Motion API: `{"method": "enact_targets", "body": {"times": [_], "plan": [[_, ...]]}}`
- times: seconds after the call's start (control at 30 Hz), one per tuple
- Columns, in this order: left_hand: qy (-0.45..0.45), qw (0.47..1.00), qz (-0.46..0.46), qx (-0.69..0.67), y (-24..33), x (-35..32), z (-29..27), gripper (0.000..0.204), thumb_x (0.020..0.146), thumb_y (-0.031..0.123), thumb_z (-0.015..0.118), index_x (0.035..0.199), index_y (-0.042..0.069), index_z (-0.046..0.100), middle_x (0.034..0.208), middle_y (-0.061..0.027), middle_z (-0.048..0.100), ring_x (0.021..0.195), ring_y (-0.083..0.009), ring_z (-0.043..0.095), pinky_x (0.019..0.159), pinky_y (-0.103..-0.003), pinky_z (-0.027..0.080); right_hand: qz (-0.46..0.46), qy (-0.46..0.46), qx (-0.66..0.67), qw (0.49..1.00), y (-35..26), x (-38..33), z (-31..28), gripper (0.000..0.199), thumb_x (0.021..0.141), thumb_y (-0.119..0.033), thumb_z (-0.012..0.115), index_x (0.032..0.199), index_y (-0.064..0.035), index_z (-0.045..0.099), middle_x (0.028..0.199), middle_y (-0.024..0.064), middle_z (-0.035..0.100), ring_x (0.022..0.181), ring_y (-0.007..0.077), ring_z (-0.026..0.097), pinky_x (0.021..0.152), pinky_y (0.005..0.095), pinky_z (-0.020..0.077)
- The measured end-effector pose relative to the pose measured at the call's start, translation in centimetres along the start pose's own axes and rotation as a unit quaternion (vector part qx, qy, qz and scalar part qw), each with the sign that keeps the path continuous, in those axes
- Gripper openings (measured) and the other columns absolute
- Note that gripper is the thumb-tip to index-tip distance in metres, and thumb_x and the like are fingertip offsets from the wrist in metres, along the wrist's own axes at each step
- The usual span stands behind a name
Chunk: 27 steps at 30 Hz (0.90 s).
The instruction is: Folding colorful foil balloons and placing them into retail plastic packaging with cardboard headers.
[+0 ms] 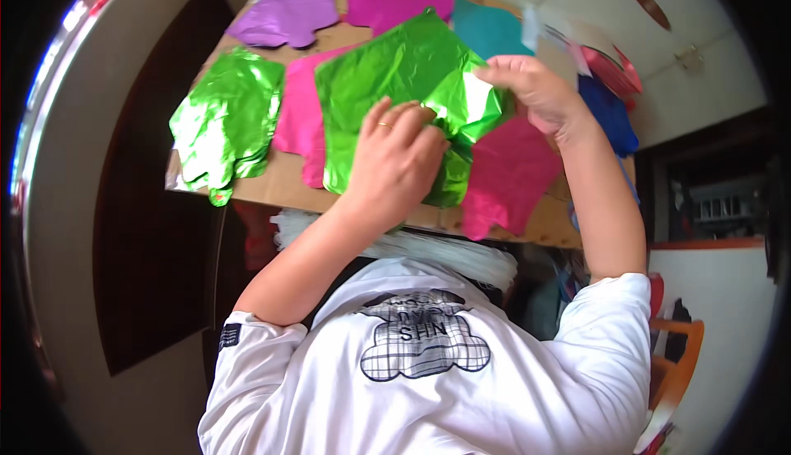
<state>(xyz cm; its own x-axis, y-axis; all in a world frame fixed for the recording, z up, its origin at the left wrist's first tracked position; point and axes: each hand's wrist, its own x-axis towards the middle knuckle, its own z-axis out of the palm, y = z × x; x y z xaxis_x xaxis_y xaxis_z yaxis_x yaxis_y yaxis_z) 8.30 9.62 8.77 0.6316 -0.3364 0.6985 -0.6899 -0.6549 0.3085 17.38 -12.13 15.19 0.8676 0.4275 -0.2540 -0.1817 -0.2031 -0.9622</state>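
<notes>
The green foil balloon (387,76), flat and uninflated, lay in the middle of the cardboard sheet (288,187), tilted so that one corner pointed toward the far edge, and its right-hand part was folded up and crinkled between the two hands. The left hand (395,158) lay on its lower right part with the fingers curled down onto the foil, a ring showing on one finger; whether it pinched the foil or only pressed on it could not be told. The right hand (535,88) was closed on the folded edge of the same balloon, thumb and fingers pinching the shiny flap and lifting it a little off the sheet. Under the balloon lay two pink foil balloons: one (301,117) stuck out at its left side, the other (507,175) at its lower right, reaching over the near edge of the cardboard. To the left, apart from these, a stack of green foil balloons (227,121) rested on the cardboard's left corner. Along the far edge lay a purple balloon (288,17), a magenta one (395,0) beside it and a teal one (490,31) next to that. A blue foil piece (610,113) showed behind the right wrist. Below the cardboard a bundle of white sticks (428,249) lay just above the person's white shirt (428,373).
</notes>
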Motion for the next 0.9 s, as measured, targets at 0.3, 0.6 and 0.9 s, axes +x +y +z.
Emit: {"method": "enact_targets", "body": {"times": [0.3, 0.6, 0.9], "plan": [[-0.073, 0.979, -0.120, -0.149, -3.9, -0.4, -0.3, 0.014, 0.081, 0.001, 0.068, 0.094, 0.001, 0.065, 0.099, -0.0127, 0.066, 0.092, -0.0283, 0.065, 0.083, -0.035, 0.051, 0.090, 0.204, -0.221, 0.949, 11.7, -4.7, -10.7, 0.014, 0.076, -0.008, 0.075, 0.078, 0.0022, 0.066, 0.067, 0.0042, 0.061, 0.061, 0.0108, 0.053, 0.057, 0.0292, 0.0426], [-0.028, 0.945, -0.322, 0.057, -21.7, 4.1, -6.1, 0.027, 0.083, 0.027, 0.069, 0.094, 0.002, 0.071, 0.085, -0.0131, 0.071, 0.080, -0.0252, 0.069, 0.074, -0.036, 0.053, 0.070, 0.210, -0.442, 0.869, 11.0, -4.2, -10.3, 0.023, 0.069, -0.015, 0.079, 0.072, 0.0009, 0.063, 0.065, 0.0137, 0.063, 0.061, 0.0217, 0.061, 0.059, 0.0369, 0.0459], [-0.107, 0.905, -0.388, 0.139, -32.8, 10.5, 0.3, 0.044, 0.076, 0.051, 0.070, 0.096, 0.011, 0.072, 0.097, -0.0097, 0.071, 0.101, -0.0260, 0.065, 0.088, -0.039, 0.050, 0.009, 0.298, -0.610, 0.734, 5.8, -3.8, -6.8, 0.038, 0.071, -0.019, 0.080, 0.101, -0.0058, 0.061, 0.094, 0.0125, 0.067, 0.092, 0.0306, 0.064, 0.079, 0.0426, 0.0477]]}}
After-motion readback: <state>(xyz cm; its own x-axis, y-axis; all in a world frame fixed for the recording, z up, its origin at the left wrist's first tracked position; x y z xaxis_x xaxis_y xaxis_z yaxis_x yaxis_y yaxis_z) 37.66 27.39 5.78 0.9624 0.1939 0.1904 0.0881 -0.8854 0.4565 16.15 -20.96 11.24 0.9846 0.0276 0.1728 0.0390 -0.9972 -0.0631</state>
